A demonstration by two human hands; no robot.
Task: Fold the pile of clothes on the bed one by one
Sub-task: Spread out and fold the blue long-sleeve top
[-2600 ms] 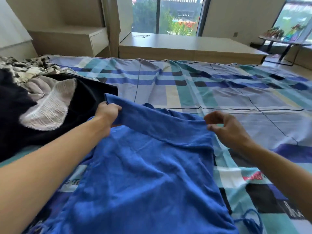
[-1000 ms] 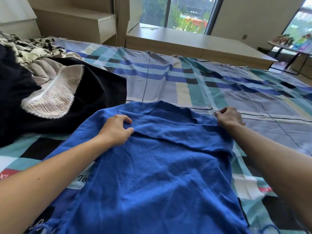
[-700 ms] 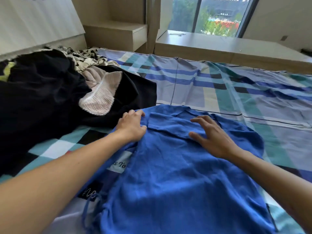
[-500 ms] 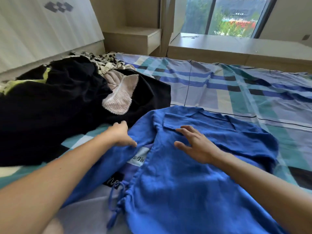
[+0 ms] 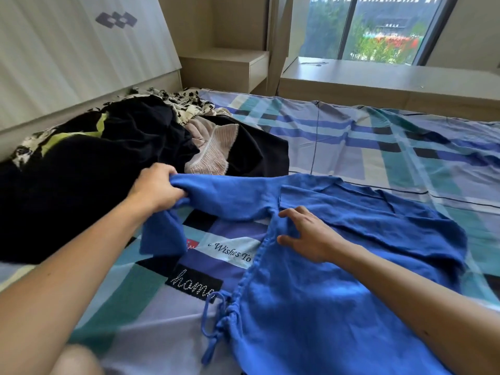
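I see the blue shirt (image 5: 338, 280) lying flat on the bed (image 5: 378, 147). My left hand (image 5: 157, 189) has its grip pinched tight on the end of the sleeve (image 5: 224, 197) and holds it up. My right hand (image 5: 311, 238) rests on the shirt by the armpit, its grip spread out. The pile of dark clothes (image 5: 94, 169) sits just left of the shirt.

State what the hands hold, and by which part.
The left hand grips the blue top by its sleeve; the right hand only presses on its body, gripping nothing.
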